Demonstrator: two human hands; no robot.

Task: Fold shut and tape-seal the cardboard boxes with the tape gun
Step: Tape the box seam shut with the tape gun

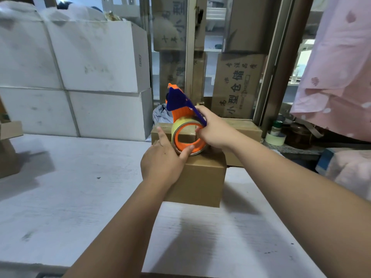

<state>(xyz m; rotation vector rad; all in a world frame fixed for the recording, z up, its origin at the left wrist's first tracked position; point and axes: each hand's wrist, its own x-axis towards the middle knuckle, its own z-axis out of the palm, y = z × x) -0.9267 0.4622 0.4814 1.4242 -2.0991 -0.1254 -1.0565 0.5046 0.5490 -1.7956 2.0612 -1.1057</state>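
A small brown cardboard box (pixel 197 181) stands on the white table (pixel 80 187), its top closed. The orange and blue tape gun (pixel 181 109) with a roll of clear tape (pixel 185 127) is held tilted above the box's top. My right hand (pixel 215 130) grips the gun, fingers curled round its blue handle and the roll's core. My left hand (pixel 163 159) rests on the box's top left, fingers straight, with the thumb touching the lower rim of the roll. A second, larger cardboard box (pixel 247 127) lies just behind the small one.
White foam boxes (pixel 90 77) are stacked at the back left. Printed cartons (pixel 236 85) lean behind glass at the back. A pink cloth (pixel 337 67) hangs at the right, above a shelf with a tape roll (pixel 275 138) and jars. Another cardboard box (pixel 9 149) sits at the left edge.
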